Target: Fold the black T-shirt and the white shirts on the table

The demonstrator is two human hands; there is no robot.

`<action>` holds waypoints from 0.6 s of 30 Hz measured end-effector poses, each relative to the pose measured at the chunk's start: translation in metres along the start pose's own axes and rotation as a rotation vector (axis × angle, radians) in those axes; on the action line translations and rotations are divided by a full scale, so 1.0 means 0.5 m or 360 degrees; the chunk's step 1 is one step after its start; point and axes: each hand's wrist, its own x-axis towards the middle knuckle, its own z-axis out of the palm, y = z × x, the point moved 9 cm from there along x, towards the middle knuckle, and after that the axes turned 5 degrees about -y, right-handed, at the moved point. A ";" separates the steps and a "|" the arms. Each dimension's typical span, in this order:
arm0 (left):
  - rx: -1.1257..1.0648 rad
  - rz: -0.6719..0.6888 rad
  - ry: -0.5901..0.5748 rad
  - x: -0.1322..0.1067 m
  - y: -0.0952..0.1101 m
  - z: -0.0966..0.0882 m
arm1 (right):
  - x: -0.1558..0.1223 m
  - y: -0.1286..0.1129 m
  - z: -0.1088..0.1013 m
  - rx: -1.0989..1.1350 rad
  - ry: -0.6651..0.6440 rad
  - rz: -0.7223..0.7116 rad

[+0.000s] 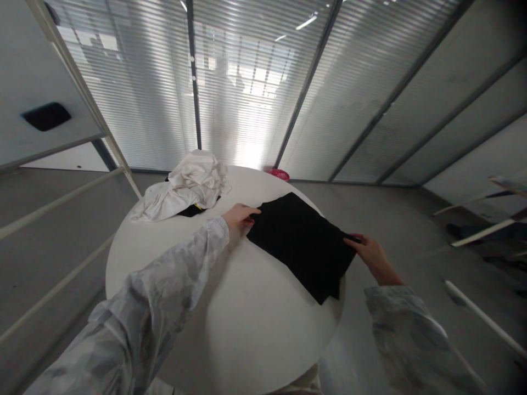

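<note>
A black garment [302, 238], folded flat into a slanted panel, lies across the right part of the round white table [255, 307]. Its exact kind cannot be made out. My left hand [241, 216] pinches its left edge between thumb and fingers. At the opposite end, my right hand [373, 253] grips the right corner, near the table's rim. The garment's lower right corner shows two layers, slightly offset. Both of my sleeves are pale grey with a mottled pattern.
A crumpled white cloth [191, 184] is heaped at the table's back left, partly over a black item [190, 210] with a yellow mark. Behind the table is a pink basket [280, 174]. A whiteboard stand [117, 151] rises at left; blinds-covered glass panels stand behind.
</note>
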 end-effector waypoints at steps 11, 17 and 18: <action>-0.0169 0.0335 -0.0345 -0.098 0.036 0.047 | 0.055 -0.188 -0.098 0.0437 0.0578 -0.0476; -0.0195 0.0030 -0.0543 -0.164 -0.069 0.102 | 0.134 -0.205 -0.040 0.0377 0.0372 -0.0424; -0.0118 -0.0029 -0.0586 -0.171 -0.085 0.109 | 0.142 -0.198 -0.018 0.0307 0.0269 -0.0393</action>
